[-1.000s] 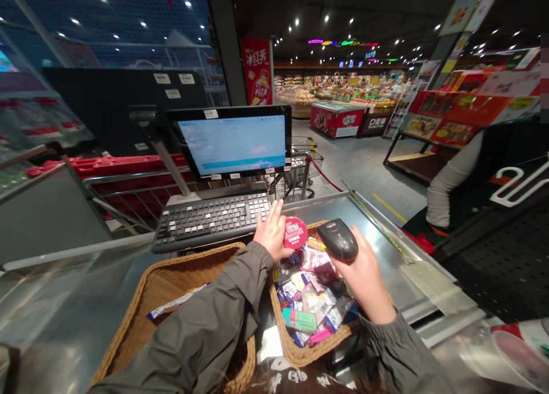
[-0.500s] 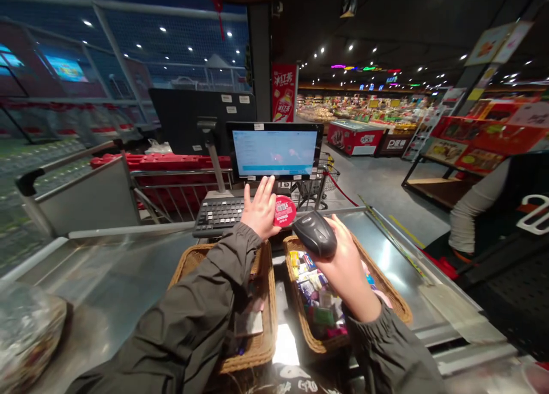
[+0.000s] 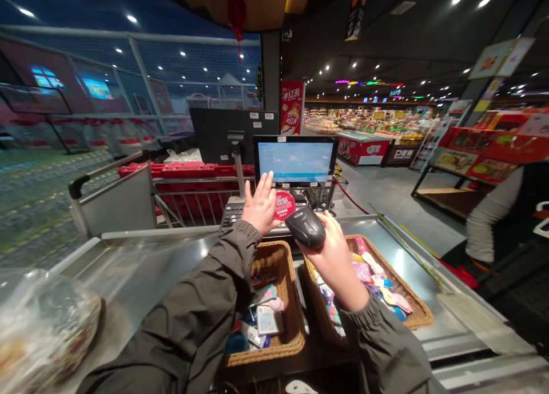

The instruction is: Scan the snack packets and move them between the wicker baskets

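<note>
My left hand (image 3: pixel 259 206) grips a round tub with a red lid (image 3: pixel 283 204), its thumb beneath and its other fingers stretched upward. The lid faces me, with white print and what looks like a barcode; the rest of the tub is hidden. In my right hand (image 3: pixel 334 257) is a black barcode scanner (image 3: pixel 306 227), fingers wrapped around its handle. The scanner's head points at the red lid, close to its lower right edge. Behind both hands stand a lit screen (image 3: pixel 300 160) and a keyboard (image 3: pixel 231 212), partly covered by my left hand.
Two wicker baskets, the left basket (image 3: pixel 295 302) and the right basket (image 3: pixel 422 314), hold small packets below my hands. A clear plastic bag (image 3: pixel 47 319) lies on the metal counter (image 3: pixel 158 257) at left. A cart (image 3: pixel 201 197) stands behind. Another person's sleeve (image 3: pixel 484 217) shows at right.
The view has turned slightly left and tilted up, so the screen and baskets appear shifted right. Both hands keep their holds; the scanner and the red lid stay close together.
</note>
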`<state>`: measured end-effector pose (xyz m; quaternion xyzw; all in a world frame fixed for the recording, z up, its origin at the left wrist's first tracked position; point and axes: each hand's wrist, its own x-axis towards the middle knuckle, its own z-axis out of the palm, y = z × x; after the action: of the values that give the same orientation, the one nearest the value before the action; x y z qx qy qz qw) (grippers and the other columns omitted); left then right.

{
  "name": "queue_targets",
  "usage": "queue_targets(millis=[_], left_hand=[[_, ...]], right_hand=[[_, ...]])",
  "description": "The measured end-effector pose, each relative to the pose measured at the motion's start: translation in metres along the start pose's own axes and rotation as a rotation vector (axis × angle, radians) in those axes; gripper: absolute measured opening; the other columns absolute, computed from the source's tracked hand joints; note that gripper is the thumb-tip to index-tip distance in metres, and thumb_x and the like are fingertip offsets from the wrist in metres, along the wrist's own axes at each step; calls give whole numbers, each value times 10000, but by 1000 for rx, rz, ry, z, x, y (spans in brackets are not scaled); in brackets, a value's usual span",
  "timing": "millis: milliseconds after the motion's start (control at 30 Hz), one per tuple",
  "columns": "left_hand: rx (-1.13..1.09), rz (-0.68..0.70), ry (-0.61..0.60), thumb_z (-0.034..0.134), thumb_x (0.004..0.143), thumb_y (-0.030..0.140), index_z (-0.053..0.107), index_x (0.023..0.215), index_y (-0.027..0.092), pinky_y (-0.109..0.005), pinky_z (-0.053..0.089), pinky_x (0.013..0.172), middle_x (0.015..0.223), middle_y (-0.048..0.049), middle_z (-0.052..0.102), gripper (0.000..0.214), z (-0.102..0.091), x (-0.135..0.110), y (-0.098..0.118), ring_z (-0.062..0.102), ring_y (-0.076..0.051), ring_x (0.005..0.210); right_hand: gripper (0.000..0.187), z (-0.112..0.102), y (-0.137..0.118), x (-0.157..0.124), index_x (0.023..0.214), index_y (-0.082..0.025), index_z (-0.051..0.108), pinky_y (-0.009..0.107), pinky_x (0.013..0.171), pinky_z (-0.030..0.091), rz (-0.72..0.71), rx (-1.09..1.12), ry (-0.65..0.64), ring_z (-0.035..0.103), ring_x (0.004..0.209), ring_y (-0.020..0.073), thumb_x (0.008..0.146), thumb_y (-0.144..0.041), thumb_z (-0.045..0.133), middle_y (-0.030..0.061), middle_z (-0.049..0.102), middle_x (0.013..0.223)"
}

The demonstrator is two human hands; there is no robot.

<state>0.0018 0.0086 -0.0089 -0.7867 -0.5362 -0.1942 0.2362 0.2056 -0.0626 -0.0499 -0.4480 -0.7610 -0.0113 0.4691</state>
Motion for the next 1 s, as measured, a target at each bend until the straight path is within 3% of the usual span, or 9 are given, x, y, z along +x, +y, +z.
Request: queue_targets(millis=[533, 1000], left_hand=[[16, -26, -35, 756, 687, 422, 516, 1329, 49, -637, -52, 1186, 1629, -187, -29, 780, -2, -16, -29, -11, -373, 1518], [3, -3, -60, 745, 680, 455, 542, 1289, 64, -641, -43, 1185, 1634, -184, -6, 751, 6, -30, -42, 36, -389, 1514]], right_hand=[[418, 16, -28, -7, 1207, -160, 608, 583, 1107, 385, -28, -10, 5, 470, 1321, 364, 827, -329, 648, 162, 635, 1232], [437, 23, -28, -9, 1199, -180, 601, 594, 1090, 376, 35, -20, 29, 507, 1281, 358, 822, -397, 651, 151, 645, 1218]])
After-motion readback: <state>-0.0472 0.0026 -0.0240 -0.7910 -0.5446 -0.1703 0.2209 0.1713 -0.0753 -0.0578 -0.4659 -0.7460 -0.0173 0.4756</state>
